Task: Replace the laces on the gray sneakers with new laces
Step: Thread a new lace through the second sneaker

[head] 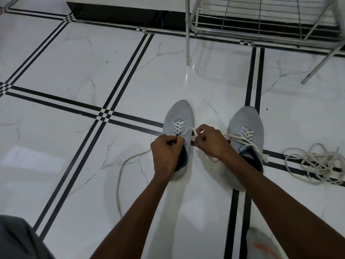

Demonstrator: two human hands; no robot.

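Low in the middle of the frame, the left hand [165, 154] and right hand [210, 142] each pinch the lace [188, 130] over the left shoe [178, 116]. It looks soft and floppy; best held near its tip.

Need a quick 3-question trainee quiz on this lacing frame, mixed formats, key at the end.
1. True or false: both hands, the left hand and the right hand, are working at the right sneaker.
2. Multiple choice: the loose pile of laces lies A) inside a sneaker, B) on the floor to the right of the right sneaker, C) on the metal rack.
3. Fill in: a long free end of the lace trails across the floor to the ____ of the left sneaker.

Key: 1 false, they pinch the lace at the left sneaker; 2 B; 3 left.
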